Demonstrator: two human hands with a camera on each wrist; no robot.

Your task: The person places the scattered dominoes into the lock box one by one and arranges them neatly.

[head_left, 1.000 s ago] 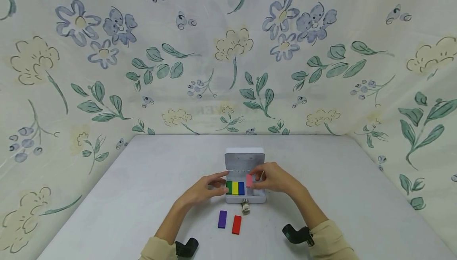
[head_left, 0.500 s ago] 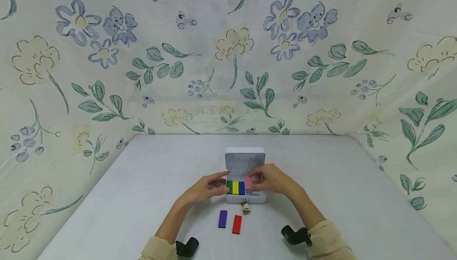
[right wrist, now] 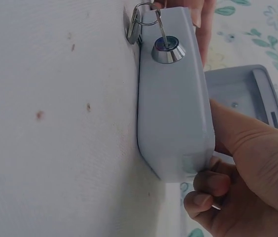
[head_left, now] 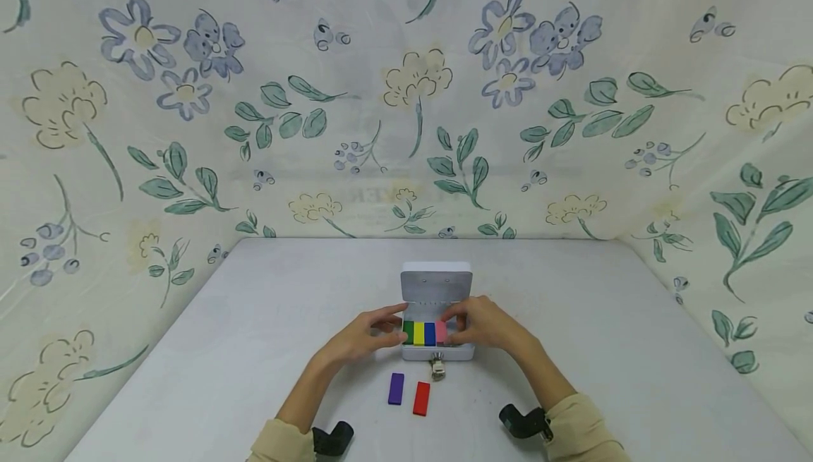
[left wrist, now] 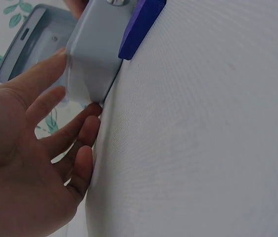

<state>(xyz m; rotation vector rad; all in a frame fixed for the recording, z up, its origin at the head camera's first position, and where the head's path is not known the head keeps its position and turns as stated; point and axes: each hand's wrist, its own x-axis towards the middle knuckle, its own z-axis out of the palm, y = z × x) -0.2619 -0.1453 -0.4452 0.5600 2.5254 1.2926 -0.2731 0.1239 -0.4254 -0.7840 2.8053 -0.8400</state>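
A small grey cash box [head_left: 416, 354] stands with its lid [head_left: 435, 286] raised. Green [head_left: 408, 331], yellow [head_left: 419, 333] and blue blocks [head_left: 430, 333] lie side by side inside it, a pink block [head_left: 441, 331] at their right. My right hand [head_left: 488, 322] reaches over the box's right wall and pinches the pink block; in the right wrist view the box wall hides that grip. My left hand [head_left: 363, 337] touches the box's left end, its fingers fairly straight and thumb at the rim. A purple block [head_left: 396, 388] and a red block [head_left: 421, 398] lie in front.
A key with a ring [right wrist: 149, 17] sits in the lock [right wrist: 168, 50] on the box's front. The white table [head_left: 286, 293] runs back to a flower-patterned cloth [head_left: 356, 95]. Black wrist mounts [head_left: 524, 421] hang by both sleeves.
My right hand has lowered the pink block and shifted it slightly left, down beside the blue block. My left hand has stayed at the box's left end.
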